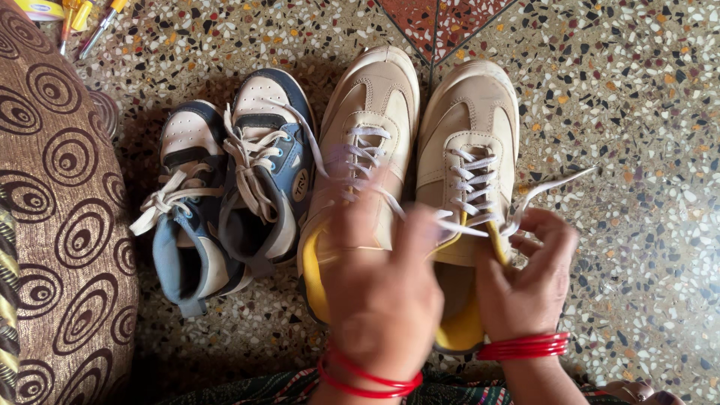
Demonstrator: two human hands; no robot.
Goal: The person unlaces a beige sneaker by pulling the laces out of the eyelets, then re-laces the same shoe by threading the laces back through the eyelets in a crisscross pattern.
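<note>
So from the head view we've got the right-hand beige shoe (466,142) lying with its long axis running straight away from us, toe far and yellow-lined heel opening tucked under our wrists, its laces (472,180) sitting just ahead of our fingertips. Our right hand (529,281) is clearly the nearer one, fingers curled and pinching a white lace end that trails off to the right, while our left hand (382,292) is blurred over the other beige shoe (367,127), so we can't tell what its fingers are doing beyond a lace strand crossing near them.
</note>
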